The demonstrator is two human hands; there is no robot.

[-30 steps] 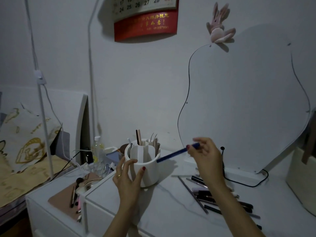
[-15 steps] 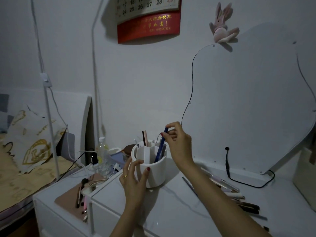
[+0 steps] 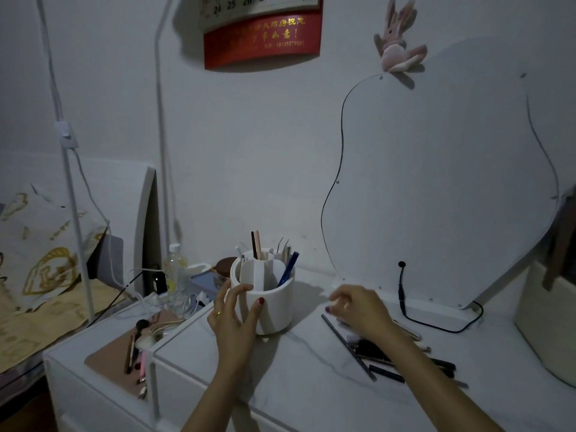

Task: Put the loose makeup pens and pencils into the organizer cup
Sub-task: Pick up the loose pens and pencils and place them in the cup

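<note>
Organizer cup [image 3: 274, 307] held by left hand [image 3: 232, 319], right hand [image 3: 358, 310] grip unclear over pencils [image 3: 389, 357], calendar [image 3: 261, 29] reads 24–26

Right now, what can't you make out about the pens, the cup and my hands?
Head view only:
- Pile of loose pens: partly under the right hand and forearm, so no count.
- Right fingers: motion-blurred; unclear whether they grip anything.
- Organizer cup: left hand covers its near-left wall.
- Cup contents: lower ends hidden by the wall.
</note>
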